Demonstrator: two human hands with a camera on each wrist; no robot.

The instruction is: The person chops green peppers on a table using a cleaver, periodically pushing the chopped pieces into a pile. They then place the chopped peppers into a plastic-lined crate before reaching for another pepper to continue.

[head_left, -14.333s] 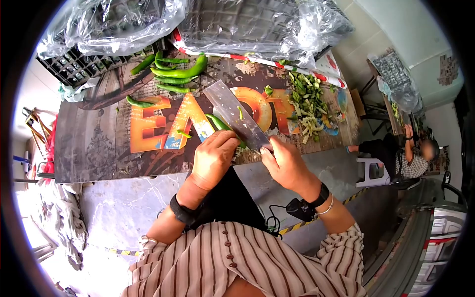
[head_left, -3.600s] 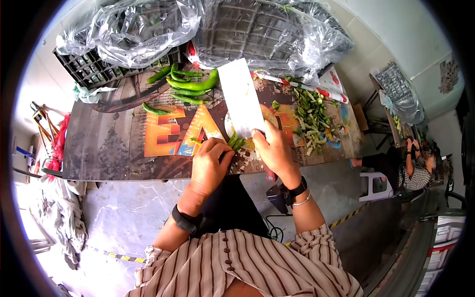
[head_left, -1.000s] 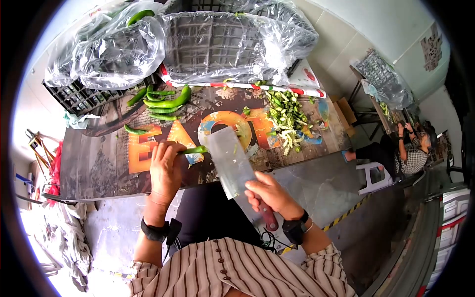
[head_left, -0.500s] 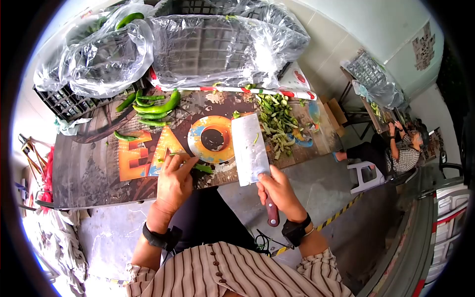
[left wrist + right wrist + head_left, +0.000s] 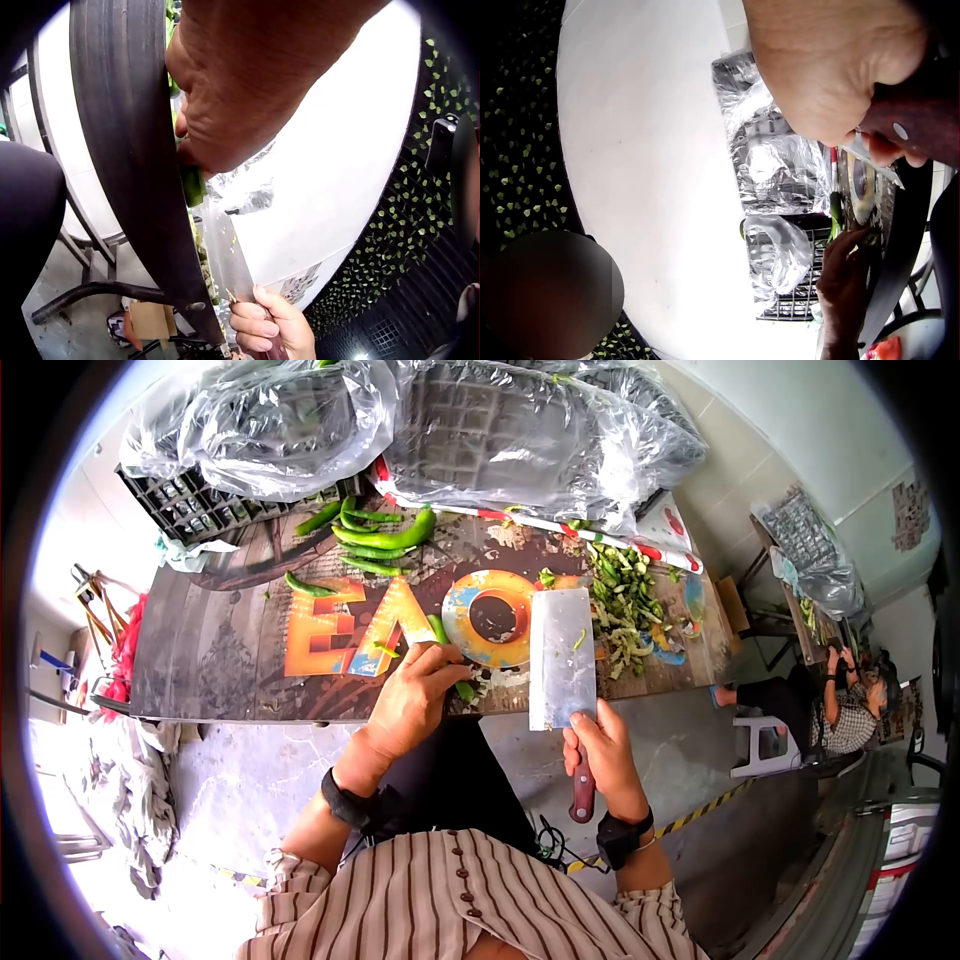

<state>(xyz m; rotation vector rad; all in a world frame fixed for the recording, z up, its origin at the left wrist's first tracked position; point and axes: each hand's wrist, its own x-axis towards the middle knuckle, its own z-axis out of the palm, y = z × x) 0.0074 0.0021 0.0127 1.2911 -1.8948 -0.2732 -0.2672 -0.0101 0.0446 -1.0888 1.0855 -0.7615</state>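
The pepper [image 5: 465, 691] is held at the near edge of the surface [image 5: 200, 660] by the left grip [image 5: 412, 698], curled snugly over it — a bit of green pokes out. It'd probably be found light, crisp and a touch slippery, easily snapped if squeezed hard, so it's best held by the body, back from the end. The cleaver [image 5: 562, 660] is clasped by its handle [image 5: 582, 795] in the right grip [image 5: 605, 752], well apart from the pepper — stiff, likely blade-heavy, so best held up close to the blade [image 5: 558, 625].
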